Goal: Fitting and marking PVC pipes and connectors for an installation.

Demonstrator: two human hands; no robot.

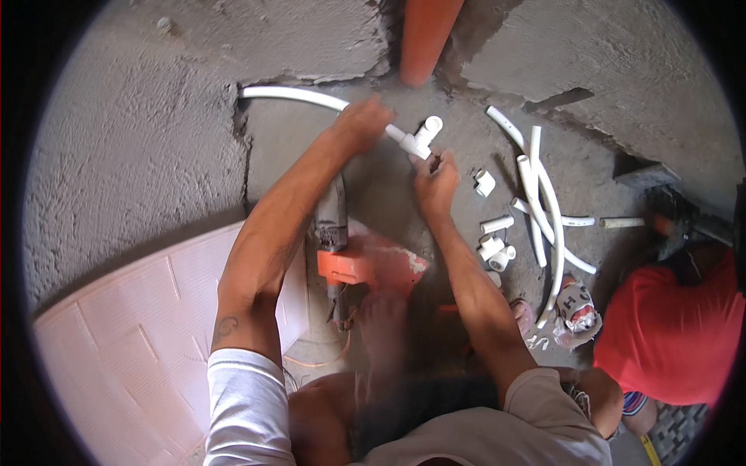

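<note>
My left hand, slightly blurred, is closed around a long white plastic pipe that curves away to the wall at the left. On the pipe's right end sits a white tee fitting, with another short white fitting standing up from it. My right hand grips the tee from below and the right, its fingertips pressed to the lower edge. Beneath my left forearm lies an orange and grey tool whose exact kind I cannot make out. A white elbow lies right of my right hand.
Several loose white pipes cross on the floor at right, beside short fittings. An orange-red pipe stands in the far corner. A pale ribbed panel lies at left. Another person in a red shirt crouches at right.
</note>
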